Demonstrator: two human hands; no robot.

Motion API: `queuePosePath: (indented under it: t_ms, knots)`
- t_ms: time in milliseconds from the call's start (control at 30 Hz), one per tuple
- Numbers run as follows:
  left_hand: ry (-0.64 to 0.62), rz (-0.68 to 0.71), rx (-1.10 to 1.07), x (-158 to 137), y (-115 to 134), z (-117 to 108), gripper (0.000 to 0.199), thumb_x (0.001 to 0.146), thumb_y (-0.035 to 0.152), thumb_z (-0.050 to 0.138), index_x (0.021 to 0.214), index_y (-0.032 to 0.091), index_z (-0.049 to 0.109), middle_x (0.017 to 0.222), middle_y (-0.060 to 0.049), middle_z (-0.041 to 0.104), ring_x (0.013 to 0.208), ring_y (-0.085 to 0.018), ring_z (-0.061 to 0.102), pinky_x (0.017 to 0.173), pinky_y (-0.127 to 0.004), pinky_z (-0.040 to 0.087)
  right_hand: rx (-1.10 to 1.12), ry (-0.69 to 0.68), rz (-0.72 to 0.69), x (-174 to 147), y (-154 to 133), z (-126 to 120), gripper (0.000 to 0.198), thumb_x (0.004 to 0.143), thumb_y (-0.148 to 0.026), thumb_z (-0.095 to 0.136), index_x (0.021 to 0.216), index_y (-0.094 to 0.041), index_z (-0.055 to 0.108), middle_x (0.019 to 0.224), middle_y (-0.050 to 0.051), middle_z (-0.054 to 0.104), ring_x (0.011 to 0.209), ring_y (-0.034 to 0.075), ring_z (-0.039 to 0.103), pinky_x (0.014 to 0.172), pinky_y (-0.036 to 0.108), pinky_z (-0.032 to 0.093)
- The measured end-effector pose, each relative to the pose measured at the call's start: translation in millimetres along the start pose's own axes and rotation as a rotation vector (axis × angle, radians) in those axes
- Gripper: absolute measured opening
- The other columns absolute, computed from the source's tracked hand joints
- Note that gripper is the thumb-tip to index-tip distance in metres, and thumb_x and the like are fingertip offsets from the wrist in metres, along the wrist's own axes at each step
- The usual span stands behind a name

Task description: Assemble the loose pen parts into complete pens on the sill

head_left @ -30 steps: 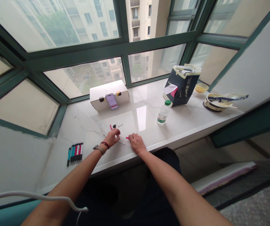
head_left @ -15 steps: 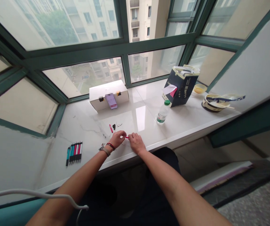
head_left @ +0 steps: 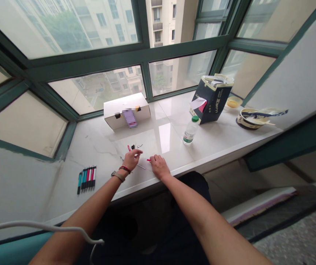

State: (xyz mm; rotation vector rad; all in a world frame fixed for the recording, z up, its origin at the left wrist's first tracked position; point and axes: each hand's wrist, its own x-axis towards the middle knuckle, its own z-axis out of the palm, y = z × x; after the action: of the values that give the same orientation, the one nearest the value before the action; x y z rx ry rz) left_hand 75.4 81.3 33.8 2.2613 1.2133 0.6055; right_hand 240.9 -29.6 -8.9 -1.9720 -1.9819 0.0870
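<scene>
My right hand (head_left: 160, 166) rests on the white counter with curled fingers closed on a short red pen part (head_left: 148, 160), whose end sticks out to the left. To its left, my left hand (head_left: 132, 159) hovers with thumb and forefinger apart, and I see nothing between them. Just beyond the left hand lie another red pen part (head_left: 128, 148), small black pen parts (head_left: 132, 147) and small silvery pieces (head_left: 139, 147). A thin rod like a refill (head_left: 141, 167) lies between the hands, partly hidden by the left one.
Several assembled pens (head_left: 87, 179) lie in a row at the left of the counter (head_left: 171, 156). A white box (head_left: 127, 110) stands by the window. To the right are a water bottle (head_left: 190, 131), a dark paper bag (head_left: 212, 101) and a food bowl (head_left: 250, 119).
My left hand has let go of the red pen part and moved left, towards the loose parts. The right hand keeps the red part in nearly the same place.
</scene>
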Motion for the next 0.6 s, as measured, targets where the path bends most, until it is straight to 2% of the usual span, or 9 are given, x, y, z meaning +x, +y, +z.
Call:
queuePosePath:
  t_ms: [100, 167, 267, 433, 600]
  knots:
    - [-0.035, -0.087, 0.264, 11, -26, -32, 0.024, 0.085, 0.018, 0.052, 0.095, 0.020, 0.074, 0.099, -0.005, 0.075, 0.089, -0.018, 0.068, 0.089, -0.032, 0.053, 0.002, -0.001, -0.003, 0, 1, 1, 0.018, 0.104, -0.028, 0.042, 0.108, -0.020, 0.056, 0.104, 0.009, 0.058, 0.096, 0.023, 0.048, 0.079, 0.033, 0.036]
    - [-0.152, -0.127, 0.427, 14, -42, -49, 0.023, 0.084, 0.020, 0.055, 0.095, 0.021, 0.076, 0.103, -0.006, 0.075, 0.094, -0.022, 0.067, 0.089, -0.033, 0.052, 0.002, 0.002, -0.003, 0, 1, 2, 0.017, 0.103, -0.028, 0.042, 0.108, -0.020, 0.056, 0.103, 0.009, 0.058, 0.095, 0.023, 0.048, 0.078, 0.033, 0.036]
    - [-0.293, -0.095, 0.601, 16, -54, -65, 0.021, 0.084, 0.025, 0.058, 0.093, 0.026, 0.078, 0.103, -0.006, 0.075, 0.103, -0.026, 0.064, 0.088, -0.035, 0.050, 0.002, 0.007, -0.001, 0, 2, 2, 0.017, 0.103, -0.028, 0.042, 0.107, -0.020, 0.056, 0.103, 0.008, 0.058, 0.094, 0.023, 0.048, 0.078, 0.033, 0.036]
    - [-0.353, -0.134, 0.648, 18, -48, -63, 0.026, 0.083, 0.043, 0.060, 0.093, 0.027, 0.077, 0.100, -0.007, 0.076, 0.102, -0.028, 0.063, 0.083, -0.036, 0.048, 0.012, -0.003, 0.002, 0, 1, 2, 0.020, 0.104, -0.028, 0.040, 0.108, -0.020, 0.057, 0.103, 0.009, 0.057, 0.095, 0.023, 0.047, 0.079, 0.033, 0.036]
    - [-0.406, -0.186, 0.644, 19, -43, -51, 0.022, 0.083, 0.037, 0.058, 0.096, 0.028, 0.074, 0.103, -0.004, 0.075, 0.102, -0.027, 0.065, 0.086, -0.038, 0.046, 0.006, -0.007, 0.004, 0, 1, 1, 0.020, 0.104, -0.030, 0.039, 0.107, -0.020, 0.057, 0.104, 0.009, 0.058, 0.095, 0.023, 0.048, 0.078, 0.034, 0.036]
